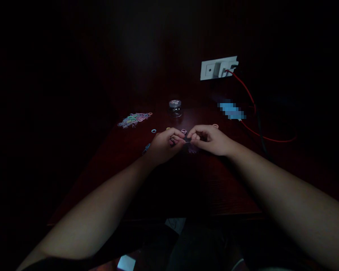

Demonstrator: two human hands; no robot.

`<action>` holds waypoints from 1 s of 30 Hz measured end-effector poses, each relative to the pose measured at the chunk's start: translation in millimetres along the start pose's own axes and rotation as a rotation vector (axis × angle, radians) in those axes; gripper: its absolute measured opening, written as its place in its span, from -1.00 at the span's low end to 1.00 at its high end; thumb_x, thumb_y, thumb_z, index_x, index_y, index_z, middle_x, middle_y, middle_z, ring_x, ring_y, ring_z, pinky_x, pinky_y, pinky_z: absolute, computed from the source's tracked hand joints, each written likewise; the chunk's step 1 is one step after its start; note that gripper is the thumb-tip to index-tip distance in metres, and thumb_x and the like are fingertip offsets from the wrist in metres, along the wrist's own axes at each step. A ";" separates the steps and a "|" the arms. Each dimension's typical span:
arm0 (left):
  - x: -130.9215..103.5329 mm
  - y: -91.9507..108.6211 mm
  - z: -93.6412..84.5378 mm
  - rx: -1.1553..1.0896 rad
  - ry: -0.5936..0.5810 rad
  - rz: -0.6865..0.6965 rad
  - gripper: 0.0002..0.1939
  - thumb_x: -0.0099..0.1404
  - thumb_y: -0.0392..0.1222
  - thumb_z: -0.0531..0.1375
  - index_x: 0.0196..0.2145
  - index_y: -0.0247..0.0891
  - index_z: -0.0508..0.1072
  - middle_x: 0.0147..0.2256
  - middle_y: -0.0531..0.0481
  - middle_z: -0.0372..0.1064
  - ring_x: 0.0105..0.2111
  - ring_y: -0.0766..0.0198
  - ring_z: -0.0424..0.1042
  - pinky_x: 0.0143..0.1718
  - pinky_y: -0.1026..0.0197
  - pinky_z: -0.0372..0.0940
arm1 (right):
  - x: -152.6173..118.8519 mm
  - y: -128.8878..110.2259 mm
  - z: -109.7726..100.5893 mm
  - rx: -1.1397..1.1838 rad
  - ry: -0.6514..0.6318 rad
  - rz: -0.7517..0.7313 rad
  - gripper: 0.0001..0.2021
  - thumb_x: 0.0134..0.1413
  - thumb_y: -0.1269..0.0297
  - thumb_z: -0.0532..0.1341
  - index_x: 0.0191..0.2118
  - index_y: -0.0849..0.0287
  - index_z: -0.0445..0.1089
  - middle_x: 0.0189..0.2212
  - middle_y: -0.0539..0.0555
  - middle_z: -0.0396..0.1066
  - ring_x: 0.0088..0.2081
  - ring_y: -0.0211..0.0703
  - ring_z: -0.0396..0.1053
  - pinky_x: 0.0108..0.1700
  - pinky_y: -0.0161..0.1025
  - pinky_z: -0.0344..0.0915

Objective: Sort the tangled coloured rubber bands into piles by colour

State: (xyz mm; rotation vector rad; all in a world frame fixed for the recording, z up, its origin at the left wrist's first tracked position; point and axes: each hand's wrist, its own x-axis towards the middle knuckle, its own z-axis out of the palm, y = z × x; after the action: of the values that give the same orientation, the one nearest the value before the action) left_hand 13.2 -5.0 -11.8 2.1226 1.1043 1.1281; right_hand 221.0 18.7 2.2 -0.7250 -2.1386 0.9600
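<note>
My left hand (166, 146) and my right hand (210, 140) meet above the dark red table, thumbs and forefingers pinched. A thin pale elastic band (187, 142) stretches between the fingertips of both; the dim light blurs its detail. Just beyond the fingers lies a pink hair band (184, 131), and an orange band (215, 125) shows behind my right hand. Partly covered by my left hand is a small blue cluster of bands (146, 148). A purple cluster (192, 149) lies below the fingertips. One light blue band (153, 131) rests on its own to the left.
A heap of multicoloured hair bands (135, 119) lies at the back left. Behind my hands stands a small clear jar with a lid (175, 108). A wall socket with a plug (219, 68) feeds a red cable (247, 90), which runs to a blurred-out blue device (231, 110).
</note>
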 end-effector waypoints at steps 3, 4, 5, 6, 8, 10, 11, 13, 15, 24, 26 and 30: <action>-0.7 1.6 0.3 0.018 0.001 0.001 -0.81 0.18 -0.20 0.22 -0.23 -0.28 0.41 -0.37 -0.01 0.44 -0.40 0.37 0.42 -0.38 0.32 0.31 | 0.7 1.6 3.9 -0.011 -0.023 0.001 -0.89 0.05 0.28 0.20 -0.34 0.22 0.36 -0.55 -0.03 0.31 -0.52 -0.33 0.22 -0.46 -0.35 0.16; -1.2 2.6 0.2 0.026 0.002 0.007 -0.81 0.18 -0.20 0.22 -0.23 -0.28 0.42 -0.37 -0.01 0.44 -0.41 0.38 0.42 -0.38 0.33 0.31 | 1.1 2.4 4.5 -0.027 -0.015 0.001 -0.89 0.05 0.28 0.19 -0.37 0.22 0.36 -0.56 -0.03 0.30 -0.52 -0.34 0.22 -0.46 -0.35 0.16; -1.8 3.7 0.1 0.035 -0.001 0.016 -0.81 0.18 -0.20 0.21 -0.23 -0.28 0.42 -0.36 0.00 0.45 -0.41 0.38 0.41 -0.39 0.33 0.31 | 1.5 3.2 4.7 -0.041 -0.003 0.002 -0.89 0.06 0.28 0.18 -0.39 0.22 0.35 -0.56 -0.03 0.29 -0.52 -0.34 0.22 -0.47 -0.36 0.16; -2.4 4.9 0.0 0.044 -0.013 0.025 -0.82 0.19 -0.21 0.20 -0.22 -0.27 0.42 -0.36 0.00 0.45 -0.42 0.38 0.41 -0.39 0.33 0.31 | 1.8 3.9 4.5 -0.051 0.010 0.005 -0.88 0.07 0.29 0.18 -0.40 0.23 0.34 -0.56 -0.04 0.28 -0.52 -0.34 0.21 -0.47 -0.36 0.15; -3.5 7.1 -0.6 0.056 -0.050 0.042 -0.83 0.20 -0.23 0.18 -0.21 -0.26 0.42 -0.36 0.00 0.45 -0.42 0.38 0.41 -0.39 0.34 0.31 | 1.9 4.8 3.6 -0.053 0.028 0.011 -0.88 0.07 0.29 0.18 -0.41 0.22 0.32 -0.57 -0.05 0.26 -0.54 -0.35 0.20 -0.50 -0.38 0.11; -3.9 8.9 -1.4 0.058 -0.068 0.051 -0.83 0.22 -0.24 0.16 -0.21 -0.26 0.42 -0.36 0.00 0.45 -0.40 0.36 0.42 -0.37 0.33 0.32 | 1.6 5.0 3.0 -0.044 0.049 0.010 -0.88 0.06 0.29 0.18 -0.41 0.23 0.32 -0.57 -0.05 0.26 -0.55 -0.36 0.18 -0.51 -0.38 0.10; -3.9 9.6 -1.9 0.067 -0.066 0.053 -0.84 0.23 -0.24 0.16 -0.20 -0.26 0.42 -0.35 0.00 0.45 -0.39 0.36 0.43 -0.35 0.32 0.32 | 1.2 4.9 3.1 -0.041 0.064 0.009 -0.88 0.07 0.29 0.18 -0.41 0.23 0.32 -0.58 -0.06 0.25 -0.55 -0.36 0.18 -0.51 -0.38 0.10; -3.5 11.1 -2.9 0.107 -0.046 0.059 -0.83 0.24 -0.21 0.16 -0.20 -0.25 0.43 -0.35 -0.01 0.45 -0.39 0.35 0.42 -0.35 0.30 0.32 | 0.3 3.9 4.6 -0.049 0.079 0.004 -0.86 0.07 0.27 0.18 -0.41 0.23 0.33 -0.57 -0.05 0.25 -0.55 -0.35 0.17 -0.50 -0.37 0.10; -3.2 12.6 -3.8 0.162 -0.038 0.066 -0.81 0.21 -0.16 0.20 -0.21 -0.24 0.44 -0.34 -0.01 0.46 -0.39 0.34 0.40 -0.35 0.29 0.31 | -0.8 2.4 7.8 -0.041 0.045 0.005 -0.86 0.09 0.26 0.17 -0.41 0.23 0.32 -0.57 -0.05 0.25 -0.55 -0.35 0.17 -0.51 -0.38 0.09; -4.6 14.3 -3.8 0.247 -0.059 0.077 -0.90 0.27 -0.21 0.15 -0.34 -0.25 0.46 -0.42 0.04 0.45 -0.42 0.36 0.38 -0.33 0.31 0.26 | -2.7 -1.0 14.5 -0.051 -0.007 0.049 -0.95 0.06 0.38 0.14 -0.39 0.22 0.29 -0.55 -0.05 0.23 -0.52 -0.34 0.14 -0.49 -0.38 0.08; -4.3 13.6 -3.9 0.273 -0.073 0.084 -0.90 0.26 -0.22 0.14 -0.35 -0.25 0.44 -0.42 0.04 0.44 -0.41 0.35 0.37 -0.33 0.31 0.25 | -2.9 0.5 14.4 -0.046 0.002 0.049 -0.96 0.05 0.39 0.14 -0.40 0.22 0.29 -0.55 -0.05 0.23 -0.52 -0.34 0.14 -0.49 -0.37 0.07; -3.2 12.4 -4.3 0.325 -0.092 0.086 -0.93 0.26 -0.24 0.14 -0.36 -0.24 0.42 -0.41 0.03 0.43 -0.38 0.33 0.37 -0.31 0.28 0.23 | -3.4 3.2 15.6 -0.048 -0.010 0.057 -0.97 0.04 0.41 0.13 -0.39 0.21 0.29 -0.54 -0.05 0.23 -0.52 -0.33 0.14 -0.49 -0.37 0.07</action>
State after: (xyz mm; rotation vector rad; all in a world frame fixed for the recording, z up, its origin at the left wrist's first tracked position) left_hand 13.9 -14.3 -2.0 2.4648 1.2320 0.9265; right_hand 211.9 11.6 -9.3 -0.8108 -2.1664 0.9464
